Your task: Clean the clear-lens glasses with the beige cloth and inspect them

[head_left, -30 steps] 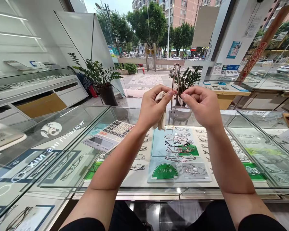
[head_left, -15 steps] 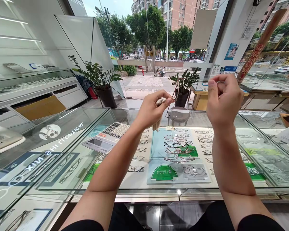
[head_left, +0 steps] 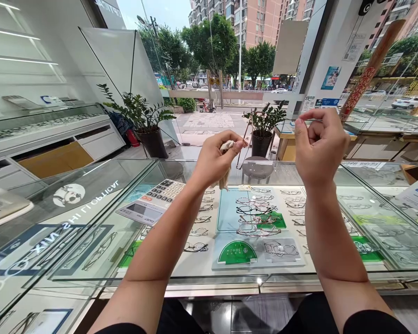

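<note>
My left hand [head_left: 218, 155] is closed in a pinch above the glass counter. It grips a pair of eyeglasses [head_left: 243, 150], whose thin dark parts stick out past the fingertips. A crumpled pale cloth [head_left: 221, 181] is bunched in the same hand and hangs below it. Most of the eyeglasses is hard to make out against the background. My right hand [head_left: 322, 144] is raised at the right, apart from the eyeglasses. Its fingers are curled, with thumb and forefinger tips together. Anything between them is too small or hidden to tell.
Below the hands, a glass display counter [head_left: 209, 273] holds rows of eyeglass frames [head_left: 257, 209]. A calculator [head_left: 151, 202] rests on the glass at left. A pale device [head_left: 5, 206] stands further left. Beyond are a stool [head_left: 257, 169] and potted plants [head_left: 152, 139].
Both hands have shifted slightly left in the view, and the scene has moved a little with the camera. The left hand keeps the eyeglasses and cloth; the right stays curled.
</note>
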`<state>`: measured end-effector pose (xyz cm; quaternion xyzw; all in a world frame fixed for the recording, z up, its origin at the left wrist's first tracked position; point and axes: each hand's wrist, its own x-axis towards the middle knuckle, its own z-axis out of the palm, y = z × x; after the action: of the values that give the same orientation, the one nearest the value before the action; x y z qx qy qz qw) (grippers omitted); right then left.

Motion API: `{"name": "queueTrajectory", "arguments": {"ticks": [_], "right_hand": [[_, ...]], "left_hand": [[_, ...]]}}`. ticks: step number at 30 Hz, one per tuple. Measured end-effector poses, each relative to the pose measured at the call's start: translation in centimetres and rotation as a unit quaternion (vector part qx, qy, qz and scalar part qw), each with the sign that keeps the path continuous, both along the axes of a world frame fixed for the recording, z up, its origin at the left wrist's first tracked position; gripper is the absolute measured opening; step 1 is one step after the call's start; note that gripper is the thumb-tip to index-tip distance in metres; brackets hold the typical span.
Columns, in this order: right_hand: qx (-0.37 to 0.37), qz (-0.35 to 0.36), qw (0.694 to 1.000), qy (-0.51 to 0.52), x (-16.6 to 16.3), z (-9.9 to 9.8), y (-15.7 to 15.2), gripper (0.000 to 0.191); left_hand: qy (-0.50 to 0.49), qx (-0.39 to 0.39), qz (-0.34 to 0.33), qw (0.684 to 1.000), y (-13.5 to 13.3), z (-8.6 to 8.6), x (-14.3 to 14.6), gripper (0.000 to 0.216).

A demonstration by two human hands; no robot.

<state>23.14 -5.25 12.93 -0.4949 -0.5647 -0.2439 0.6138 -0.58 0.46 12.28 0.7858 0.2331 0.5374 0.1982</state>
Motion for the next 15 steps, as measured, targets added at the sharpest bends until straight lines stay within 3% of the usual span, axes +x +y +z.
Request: {"name": "queueTrajectory", "arguments": {"ticks": [7,15], "right_hand": [[-0.073,0.113,0.986,-0.097,-3.0,-0.4,-1.0,0.023],[-0.112,0.085,0.978,-0.152,-3.4,-0.3,-0.9,0.029]], "left_hand": [[0.005,-0.004,0.004,1.000,-0.1,-0.2,0.3,0.028],[0.007,0.004,0.000,1.000,-0.2,-0.3,0.4,0.032]]}}
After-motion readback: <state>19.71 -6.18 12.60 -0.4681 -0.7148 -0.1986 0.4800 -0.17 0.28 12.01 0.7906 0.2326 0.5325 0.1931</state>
